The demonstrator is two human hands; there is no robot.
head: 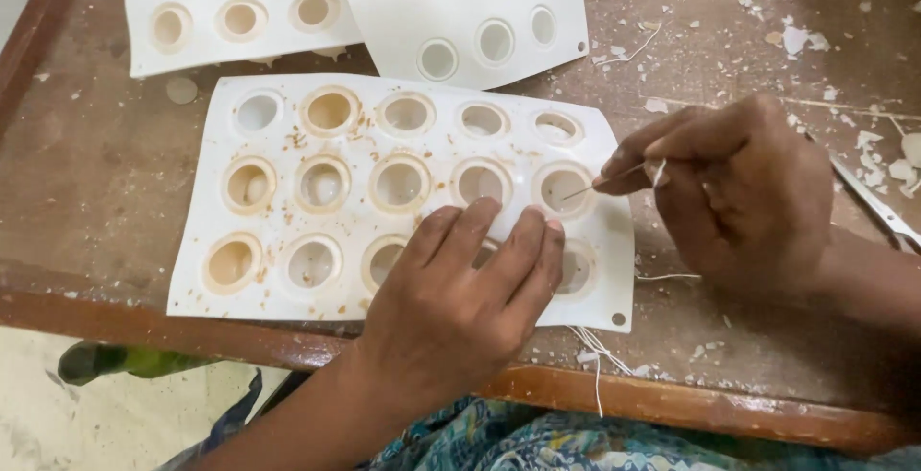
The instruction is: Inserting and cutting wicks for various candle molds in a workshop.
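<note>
Left hand (460,294) flat, fingers spread narrow, pressing white mould tray (288,193) near table (96,183) edge. Right hand (739,188) pinches thin needle (600,183), tip at right-side cavity.

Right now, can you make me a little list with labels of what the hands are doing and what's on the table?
left hand: flat on the white mould tray, fingers spread over its bottom row of round cups
right hand: pinching a thin needle with white thread, tip at a cup in the middle row
tray cups: fifteen, several rimmed with tan residue
other trays: two white ones behind, overlapping
table: brown wood, white flakes scattered at right
metal tool: beside right wrist
</note>
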